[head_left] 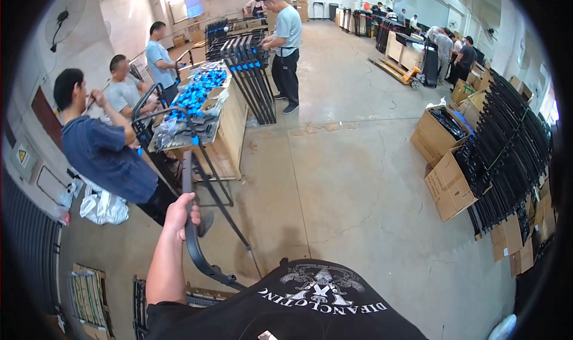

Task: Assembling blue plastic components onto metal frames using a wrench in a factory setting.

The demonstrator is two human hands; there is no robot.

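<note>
- One hand shows in the head view: the left hand (182, 213), raised in front of the person on a bare forearm that climbs from the lower edge, slightly bent at the elbow.
- Its fingers are wrapped tight round a black curved metal bar (192, 232), thumb side up, knuckles turned toward the floor ahead.
- The bar runs from above the fist, where its upper end reaches near the workbench, down past the wrist in a bow to a small bracket at its lower end just in front of the person's black printed shirt (310, 304).
- The right hand is out of sight, so whether it is gripping anything cannot be told.
- Just beyond the fist stands a wooden workbench (230, 125) heaped with clear bags of blue parts (197, 92), with thin black frame legs slanting down from it to the concrete floor (358, 179).
- A person in a dark blue shirt (104, 152) sits at the bench's left side, hand lifted to the face; two more sit behind, and another in a light blue shirt (286, 48) stands at the far end beside racked black frames (248, 71).
- To the right, well apart from the hand, open cardboard boxes (444, 161) lie beside long stacks of black metal parts (507, 155).
</note>
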